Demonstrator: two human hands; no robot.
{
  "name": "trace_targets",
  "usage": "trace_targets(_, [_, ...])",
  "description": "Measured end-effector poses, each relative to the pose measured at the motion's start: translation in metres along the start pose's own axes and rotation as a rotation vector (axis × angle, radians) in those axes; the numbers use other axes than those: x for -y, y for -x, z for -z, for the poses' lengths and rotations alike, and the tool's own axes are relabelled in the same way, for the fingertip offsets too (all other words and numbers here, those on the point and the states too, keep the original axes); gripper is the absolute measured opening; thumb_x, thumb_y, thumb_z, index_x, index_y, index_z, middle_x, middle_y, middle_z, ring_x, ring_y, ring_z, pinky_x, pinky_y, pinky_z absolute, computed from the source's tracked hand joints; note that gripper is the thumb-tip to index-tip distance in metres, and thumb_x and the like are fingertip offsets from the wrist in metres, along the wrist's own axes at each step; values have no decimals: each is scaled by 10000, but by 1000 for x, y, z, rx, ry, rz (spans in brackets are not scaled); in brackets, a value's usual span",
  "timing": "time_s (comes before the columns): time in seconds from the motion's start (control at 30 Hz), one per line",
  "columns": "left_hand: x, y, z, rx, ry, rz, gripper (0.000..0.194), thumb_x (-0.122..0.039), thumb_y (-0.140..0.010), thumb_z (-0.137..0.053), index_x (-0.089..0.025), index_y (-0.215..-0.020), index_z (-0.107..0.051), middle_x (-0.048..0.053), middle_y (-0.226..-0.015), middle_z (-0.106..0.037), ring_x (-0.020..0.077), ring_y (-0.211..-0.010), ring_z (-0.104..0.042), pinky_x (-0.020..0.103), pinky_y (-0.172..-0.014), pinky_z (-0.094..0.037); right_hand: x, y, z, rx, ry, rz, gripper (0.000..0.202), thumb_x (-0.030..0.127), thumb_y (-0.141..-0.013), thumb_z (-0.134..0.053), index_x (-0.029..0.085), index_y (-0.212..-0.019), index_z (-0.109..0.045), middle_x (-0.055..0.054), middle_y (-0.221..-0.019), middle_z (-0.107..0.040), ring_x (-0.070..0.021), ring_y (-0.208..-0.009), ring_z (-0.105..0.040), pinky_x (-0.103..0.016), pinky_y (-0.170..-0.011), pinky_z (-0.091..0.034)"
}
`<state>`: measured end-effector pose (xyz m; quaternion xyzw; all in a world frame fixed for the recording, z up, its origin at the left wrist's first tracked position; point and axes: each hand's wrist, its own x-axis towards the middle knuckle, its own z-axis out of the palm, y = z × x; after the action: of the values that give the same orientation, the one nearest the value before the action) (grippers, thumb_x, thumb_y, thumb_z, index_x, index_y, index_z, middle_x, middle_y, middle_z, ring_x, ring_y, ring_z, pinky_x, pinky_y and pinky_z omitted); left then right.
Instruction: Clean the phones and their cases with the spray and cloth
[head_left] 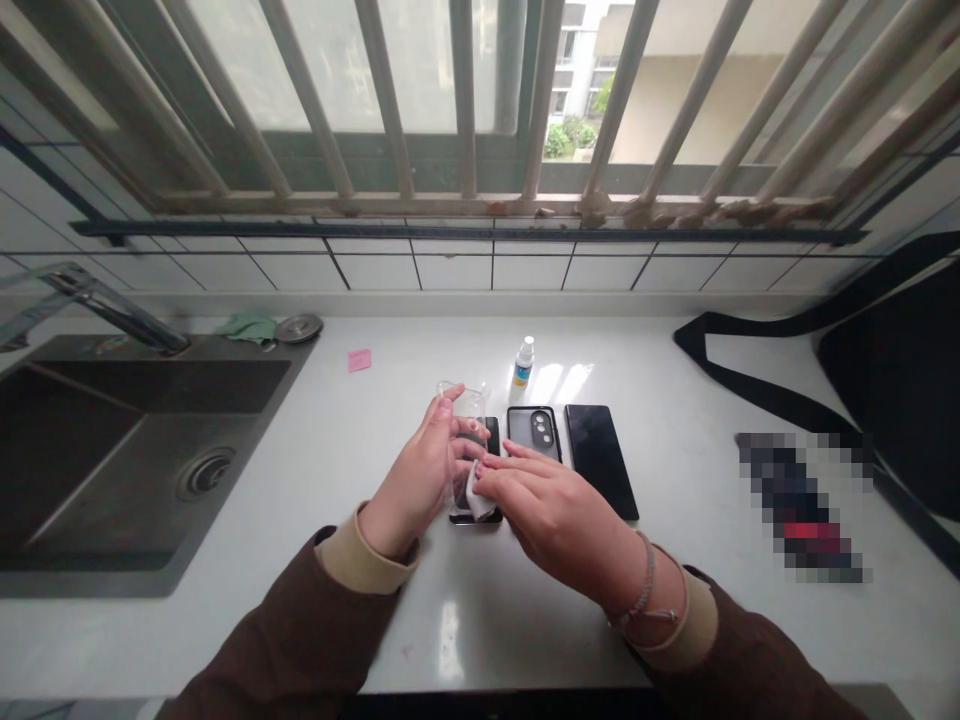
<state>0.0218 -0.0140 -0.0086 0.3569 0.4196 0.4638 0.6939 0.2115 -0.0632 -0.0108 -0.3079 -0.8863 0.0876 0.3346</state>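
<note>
My left hand [420, 465] is closed around a clear phone case [466, 400], its fingers showing through the see-through plastic. My right hand [551, 505] pinches a small white cloth [478, 500] and presses it to the lower part of the case. Below the case, a dark phone [493, 437] lies on the counter, mostly covered by the hands. Just right of it lies a black phone case [525, 430] with a camera cutout, its lower end behind my right hand. Beside that rests a black phone [600, 460], face up or face down I cannot tell.
A small white bottle [523, 365] stands upright on the white counter [420, 345]. At left is a sink [150, 470] with a faucet [112, 305], a green cloth [251, 327] and a metal drain cover [298, 328]. A pink note [359, 360] lies nearby. A black bag [892, 370] occupies the right.
</note>
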Motion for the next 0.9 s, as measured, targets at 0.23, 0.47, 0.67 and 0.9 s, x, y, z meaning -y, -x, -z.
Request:
trace_targets(0.23, [1, 0, -4, -62, -20, -42, 567, -581, -1098, -479, -266, -1561, -393, 58, -985, -647, 189, -696, -694, 345, -638, -631, 7, -4, -1, -68, -165, -1, 260, 45, -1055, -481, 173, -1166, -679, -96, -1056, -832, -210, -1015, -818, -387, -1048, -644])
trace_targets(0.47, [1, 3, -10, -63, -19, -58, 685, -645, -1056, -557, -271, -1590, -352, 37, -967, -639, 179, -707, -689, 327, -663, -626, 16, 1, 3, -83, -555, -355, 196, 161, -1057, -585, 232, -1167, -730, -18, -1006, -814, -153, -813, -767, -277, -781, -624])
trace_targets(0.67, [2, 4, -8, 27, 64, -1, 623, -641, -1056, -575, -224, -1506, -462, 60, -1000, -675, 172, -761, -682, 297, -693, -588, 3, 0, -2, -239, -865, -605, 262, 447, -1091, -607, 230, -1106, -753, -40, -944, -776, -194, -825, -732, -334, -744, -639])
trace_targets(0.9, [-7, 13, 0, 687, 86, 512, 717, -742, -1061, -389, -134, -1341, -646, 180, -1069, -721, 237, -769, -741, 375, -684, -633, -23, 6, 3, -700, -646, -803, 297, 497, -1103, -571, 266, -1236, -701, -66, -1071, -761, -239, -949, -733, -428, -873, -653])
